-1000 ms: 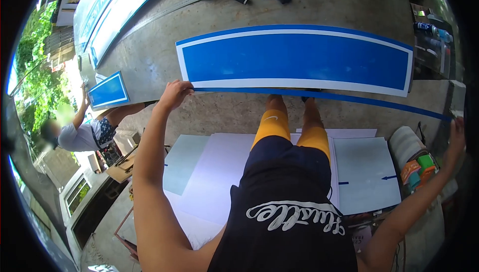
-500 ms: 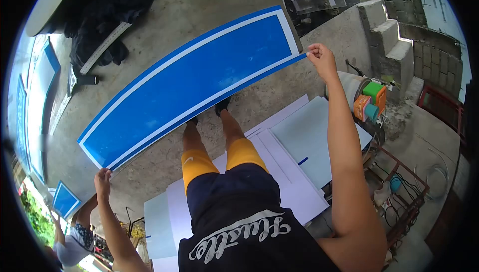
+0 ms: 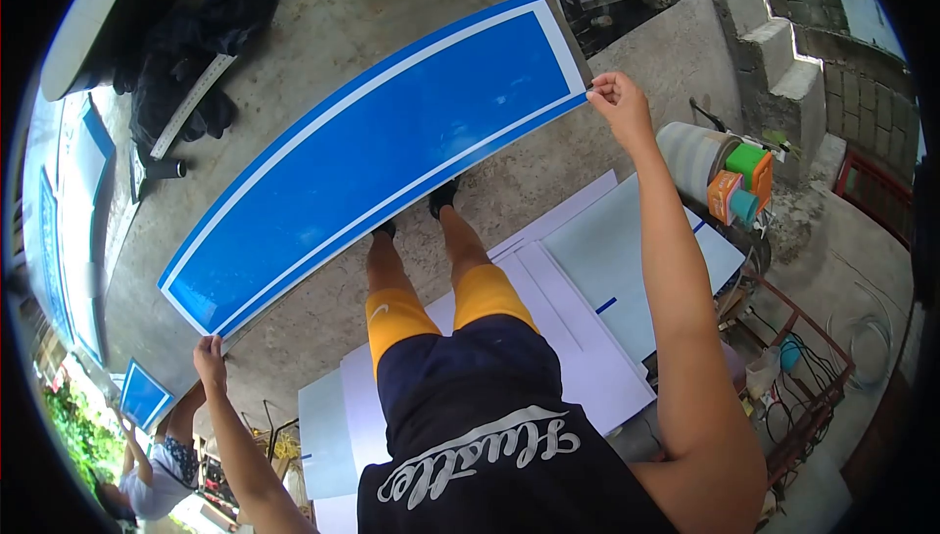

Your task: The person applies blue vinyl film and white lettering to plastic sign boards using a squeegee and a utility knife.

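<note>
A long blue sign panel (image 3: 382, 162) with a white border and a curved far edge lies on the grey worktop (image 3: 323, 15). A thin blue strip (image 3: 421, 206) runs along its straight near edge, outside the white line. At the right corner my right hand (image 3: 622, 108) pinches the end of this strip between thumb and fingertip. My left hand (image 3: 210, 358) is closed at the lower left corner, its fingertips right at the strip's other end.
A dark cloth (image 3: 220, 40), a ruler (image 3: 194, 105) and a black-handled squeegee (image 3: 162, 169) lie on the left. White sheets (image 3: 534, 304) are behind my legs. Concrete steps (image 3: 769, 35) rise at right. Another person (image 3: 157, 480) holds a small blue panel (image 3: 144, 394) at lower left.
My right hand has come in closer to the panel's right corner; the strip's end, which stuck out past that corner, now sits nearer to it. The view has shifted slightly.
</note>
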Tool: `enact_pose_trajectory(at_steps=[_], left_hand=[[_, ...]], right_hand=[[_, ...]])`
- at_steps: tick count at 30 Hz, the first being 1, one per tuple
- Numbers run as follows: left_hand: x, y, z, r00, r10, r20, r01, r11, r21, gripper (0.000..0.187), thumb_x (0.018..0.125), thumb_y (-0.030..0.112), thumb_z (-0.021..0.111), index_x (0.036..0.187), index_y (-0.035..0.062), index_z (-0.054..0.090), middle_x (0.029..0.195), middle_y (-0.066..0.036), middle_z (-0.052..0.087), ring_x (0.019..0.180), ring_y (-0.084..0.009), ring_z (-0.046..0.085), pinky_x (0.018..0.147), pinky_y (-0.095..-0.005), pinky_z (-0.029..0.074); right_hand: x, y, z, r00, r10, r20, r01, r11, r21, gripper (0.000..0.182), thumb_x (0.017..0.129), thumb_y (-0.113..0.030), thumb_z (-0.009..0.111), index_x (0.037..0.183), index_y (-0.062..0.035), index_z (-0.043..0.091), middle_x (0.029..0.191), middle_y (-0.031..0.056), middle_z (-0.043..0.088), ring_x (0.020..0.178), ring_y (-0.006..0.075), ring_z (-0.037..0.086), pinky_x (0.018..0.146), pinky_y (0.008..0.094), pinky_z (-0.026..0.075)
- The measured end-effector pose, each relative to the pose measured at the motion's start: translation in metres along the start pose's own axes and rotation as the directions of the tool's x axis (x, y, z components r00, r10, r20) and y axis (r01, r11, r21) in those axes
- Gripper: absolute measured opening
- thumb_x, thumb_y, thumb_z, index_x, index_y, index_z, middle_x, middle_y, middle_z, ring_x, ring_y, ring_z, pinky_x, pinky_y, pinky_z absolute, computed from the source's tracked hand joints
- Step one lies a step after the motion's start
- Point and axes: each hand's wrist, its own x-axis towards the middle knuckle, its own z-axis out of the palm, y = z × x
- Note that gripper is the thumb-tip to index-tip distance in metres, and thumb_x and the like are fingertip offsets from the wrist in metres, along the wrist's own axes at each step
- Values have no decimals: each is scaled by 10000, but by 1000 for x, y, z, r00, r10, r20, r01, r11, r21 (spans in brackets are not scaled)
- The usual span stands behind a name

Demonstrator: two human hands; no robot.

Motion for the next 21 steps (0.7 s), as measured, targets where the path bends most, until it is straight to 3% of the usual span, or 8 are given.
enact_pose_trajectory(at_steps=[6, 15, 18, 21], left_hand=[[0, 2, 2, 999, -11, -31, 14, 996, 83, 305, 1007, 237, 713, 1030, -67, 722, 954, -232, 747, 886, -337, 704, 851, -415, 530], [1, 8, 1, 998, -54, -30, 58, 988, 141, 340, 1011, 265, 713, 1043, -73, 733, 989, -251, 752, 914, -360, 714, 864, -434, 534], [6, -4, 8, 993, -20, -112, 36, 988, 148, 314, 990, 276, 748, 958, -36, 733, 889, -222, 741, 832, -328, 696, 807, -421, 531], [11, -15, 6, 995, -78, -62, 90, 968, 235, 312, 968, 306, 775, 1092, 31, 698, 1067, -194, 730, 980, -336, 696, 876, -468, 523]], right_hand=[[1, 5, 1, 1000, -7, 15, 6, 999, 31, 216, 922, -68, 788, 1108, -8, 695, 945, 55, 735, 851, 130, 689, 795, 281, 564], [-2, 7, 2, 1000, 13, 9, -13, 998, 64, 207, 921, -58, 787, 1101, -10, 697, 951, 53, 729, 860, 126, 687, 797, 274, 564], [-2, 11, 2, 1000, 10, 9, -11, 996, 86, 208, 919, -59, 788, 1102, -12, 699, 952, 52, 730, 860, 126, 688, 800, 274, 565], [-3, 9, 1, 1000, 6, 4, -6, 996, 87, 210, 919, -59, 787, 1104, -13, 700, 951, 51, 731, 860, 126, 689, 801, 273, 566]])
